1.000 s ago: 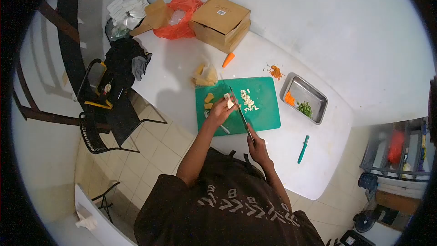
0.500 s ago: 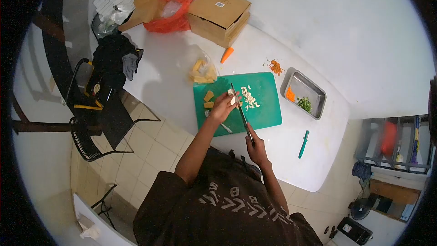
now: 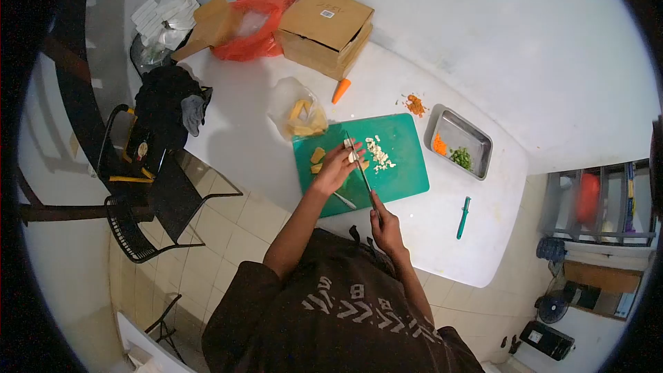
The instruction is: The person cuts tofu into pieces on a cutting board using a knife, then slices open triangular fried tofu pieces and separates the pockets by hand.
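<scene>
My left hand (image 3: 334,168) holds a pale white piece (image 3: 353,157) above the green cutting board (image 3: 403,176). In my right hand (image 3: 387,229) is the handle of a knife (image 3: 363,178), its blade running up against the white piece and my left fingers. Small white diced bits (image 3: 378,152) lie on the board to the right of the blade. Yellowish chunks (image 3: 317,157) rest on the board's left side, partly behind my left hand. A light-handled utensil (image 3: 344,201) lies near the board's front edge, its other end hidden by my left wrist.
A metal tray (image 3: 479,145) with orange bits and chopped greens stands right of the board. Nearby are a green peeler (image 3: 463,217), orange shavings (image 3: 415,105), a carrot piece (image 3: 341,90), a plastic bag of yellow pieces (image 3: 304,116), a cardboard box (image 3: 324,24) and a red bag (image 3: 257,38).
The camera view has shifted somewhat. The knife blade and the white piece have changed angle slightly between my hands. Both hands keep their hold.
</scene>
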`<move>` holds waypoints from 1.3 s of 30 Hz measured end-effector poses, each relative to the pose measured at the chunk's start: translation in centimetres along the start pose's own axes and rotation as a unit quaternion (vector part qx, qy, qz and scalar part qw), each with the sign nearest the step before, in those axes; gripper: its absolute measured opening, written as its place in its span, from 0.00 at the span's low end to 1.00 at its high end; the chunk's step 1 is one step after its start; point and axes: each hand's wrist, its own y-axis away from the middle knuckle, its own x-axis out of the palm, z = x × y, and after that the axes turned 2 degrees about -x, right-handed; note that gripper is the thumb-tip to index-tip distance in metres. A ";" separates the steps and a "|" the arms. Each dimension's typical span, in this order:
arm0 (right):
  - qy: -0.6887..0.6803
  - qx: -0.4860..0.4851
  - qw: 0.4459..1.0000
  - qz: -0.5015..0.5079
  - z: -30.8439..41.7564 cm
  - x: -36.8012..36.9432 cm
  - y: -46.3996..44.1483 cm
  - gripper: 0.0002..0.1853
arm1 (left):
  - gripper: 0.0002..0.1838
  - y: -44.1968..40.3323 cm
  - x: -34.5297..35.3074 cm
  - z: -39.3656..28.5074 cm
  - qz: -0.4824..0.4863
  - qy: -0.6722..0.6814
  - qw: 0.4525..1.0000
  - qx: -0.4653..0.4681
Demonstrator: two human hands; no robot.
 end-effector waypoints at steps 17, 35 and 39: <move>0.115 -0.049 0.992 0.005 -0.8 -0.9 0.0 0.30 | 0.19 0.3 0.8 0.6 0.025 -0.003 0.999 0.045; 0.045 -0.032 0.998 0.009 0.8 -0.6 -1.1 0.30 | 0.14 0.7 2.2 0.6 -0.028 0.018 0.994 0.109; 0.052 -0.039 0.998 0.017 0.6 -0.7 -0.8 0.30 | 0.14 0.6 2.0 0.1 -0.028 0.032 0.992 0.121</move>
